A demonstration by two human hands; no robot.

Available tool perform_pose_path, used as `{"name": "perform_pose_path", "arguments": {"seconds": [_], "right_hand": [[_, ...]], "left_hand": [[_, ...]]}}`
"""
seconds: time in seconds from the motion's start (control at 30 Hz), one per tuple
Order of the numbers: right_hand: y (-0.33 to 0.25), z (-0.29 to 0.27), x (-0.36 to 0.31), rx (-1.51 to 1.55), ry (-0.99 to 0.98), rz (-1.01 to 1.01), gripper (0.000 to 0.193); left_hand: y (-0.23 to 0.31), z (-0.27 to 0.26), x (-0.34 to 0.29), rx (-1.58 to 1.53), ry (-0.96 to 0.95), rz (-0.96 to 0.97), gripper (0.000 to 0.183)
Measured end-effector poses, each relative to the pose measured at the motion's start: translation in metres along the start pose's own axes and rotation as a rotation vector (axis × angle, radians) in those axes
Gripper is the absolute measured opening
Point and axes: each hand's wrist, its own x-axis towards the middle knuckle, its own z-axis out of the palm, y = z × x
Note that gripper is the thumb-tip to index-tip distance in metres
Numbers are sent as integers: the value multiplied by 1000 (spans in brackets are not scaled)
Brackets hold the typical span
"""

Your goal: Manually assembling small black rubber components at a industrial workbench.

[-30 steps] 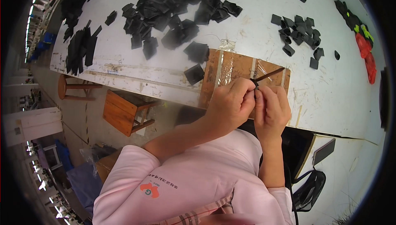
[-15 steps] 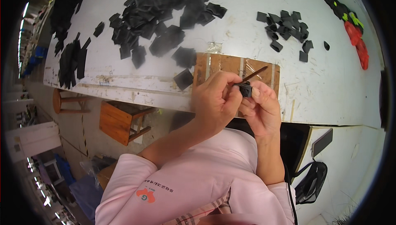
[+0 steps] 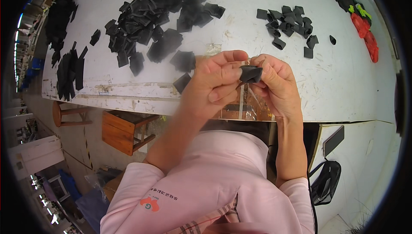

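Observation:
A small folded piece of black fabric (image 3: pixel 250 74) is held up between my two hands, over the brown wooden board (image 3: pixel 253 105) at the table's front edge. My left hand (image 3: pixel 219 79) is closed on its left end, with the forefinger raised and bent. On the right end, the thumb and fingers of my right hand (image 3: pixel 277 79) pinch it. The thin brown stick seen before cannot be made out clearly among the fingers. Single flat black pieces (image 3: pixel 183 61) lie just left of the board.
A large heap of black fabric pieces (image 3: pixel 146 23) covers the table's back left. Black strips (image 3: pixel 71 75) lie further left. A smaller group of folded pieces (image 3: pixel 287 21) sits at the back right, near red and black cloth (image 3: pixel 362 32). A wooden stool (image 3: pixel 118 133) stands below the table.
Both hands have risen away from me with the black fabric piece, which now shows more of its length between them. The brown stick no longer projects above the fingers.

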Motion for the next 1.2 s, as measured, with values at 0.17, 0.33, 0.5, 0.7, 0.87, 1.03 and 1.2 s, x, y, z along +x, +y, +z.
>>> {"name": "perform_pose_path", "arguments": {"seconds": [0.17,0.33,0.5,0.7,0.87,1.03,1.2], "right_hand": [[-5,3,3,-155,14,-64,23],[-4,8,1,-145,56,-71,23],[-8,5,4,-168,21,-88,23],[-9,-1,13,-110,-55,12,25],[-16,-2,9,-586,107,-75,26],[-13,16,-13,-812,328,-521,22],[-7,22,-11,-1092,238,-847,30]], "left_hand": [[-8,25,-5,926,284,319,24],[-25,25,2,1510,501,703,9],[4,10,5,-67,133,32,22],[-3,-9,5,-227,-74,-111,24],[-5,20,2,842,261,318,30],[6,25,15,1466,-102,816,26],[-1,23,14,1395,-113,855,14]]}}
